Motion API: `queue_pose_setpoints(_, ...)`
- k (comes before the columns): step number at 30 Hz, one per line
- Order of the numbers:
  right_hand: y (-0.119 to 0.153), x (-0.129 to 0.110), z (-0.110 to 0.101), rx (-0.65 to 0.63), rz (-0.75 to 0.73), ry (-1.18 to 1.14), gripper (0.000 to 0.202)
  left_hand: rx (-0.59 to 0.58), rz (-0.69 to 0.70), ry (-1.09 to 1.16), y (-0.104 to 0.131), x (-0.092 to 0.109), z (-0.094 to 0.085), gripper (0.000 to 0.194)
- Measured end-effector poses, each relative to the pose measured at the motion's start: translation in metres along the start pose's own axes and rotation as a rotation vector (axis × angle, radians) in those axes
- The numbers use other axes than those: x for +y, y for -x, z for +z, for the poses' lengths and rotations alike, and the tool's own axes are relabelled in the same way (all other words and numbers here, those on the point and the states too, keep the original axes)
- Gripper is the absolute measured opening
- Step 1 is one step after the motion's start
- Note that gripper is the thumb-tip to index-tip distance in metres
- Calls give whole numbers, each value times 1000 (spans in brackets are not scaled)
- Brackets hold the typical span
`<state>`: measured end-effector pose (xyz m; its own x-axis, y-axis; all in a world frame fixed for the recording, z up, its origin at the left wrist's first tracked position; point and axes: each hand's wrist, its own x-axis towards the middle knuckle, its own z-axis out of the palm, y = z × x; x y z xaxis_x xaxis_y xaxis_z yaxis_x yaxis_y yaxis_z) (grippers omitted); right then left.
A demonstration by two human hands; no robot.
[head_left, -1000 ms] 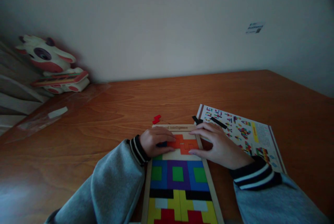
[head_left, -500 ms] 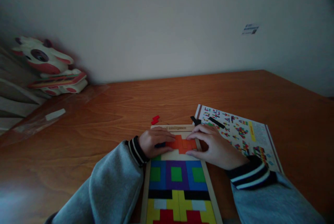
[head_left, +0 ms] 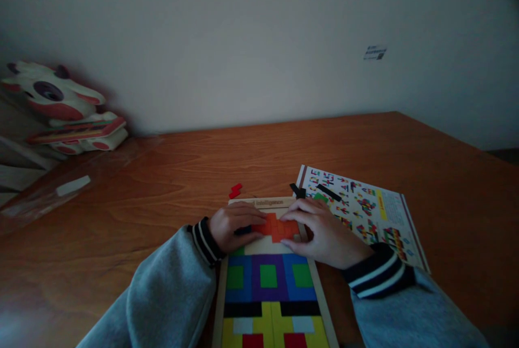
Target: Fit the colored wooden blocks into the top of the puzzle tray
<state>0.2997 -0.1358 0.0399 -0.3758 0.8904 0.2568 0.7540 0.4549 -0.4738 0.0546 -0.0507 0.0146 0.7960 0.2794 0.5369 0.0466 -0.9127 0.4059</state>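
Observation:
A wooden puzzle tray (head_left: 219,305) lies in front of me, its lower half filled with blue, purple, green, black, yellow, white and red pieces. In its upper part, two orange block pieces (head_left: 276,228) sit side by side, apparently touching. My left hand (head_left: 230,227) is closed on the left orange piece, thumb below and fingers above. From the right, my right hand (head_left: 324,233) pinches the other orange piece between thumb and fingers. Under my left hand show a dark blue piece and a bit of green, mostly hidden.
Beyond the tray lie a red zigzag piece (head_left: 235,191) and black pieces (head_left: 298,191). A printed pattern sheet (head_left: 391,213) rests at the right, with a black bar (head_left: 329,192) and a green piece (head_left: 320,197) on it. A cow-shaped toy keyboard (head_left: 77,132) stands at the back left.
The whole view has shifted slightly, so things appear a little further left and lower. Both hands keep hold of the orange pieces, with hardly any movement against the tray.

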Motion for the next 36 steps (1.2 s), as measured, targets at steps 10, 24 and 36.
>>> queue_pose_setpoints(10,10,57,-20,352,310,184,22,-4,-11,-16,1,1,-1,24)
queue_pose_setpoints(24,21,86,-18,274,634,29,21,66,-46,-137,0,2,-3,17)
queue_pose_setpoints(36,18,85,-19,310,425,366,31,82,-101,-157,-1,3,-3,16)
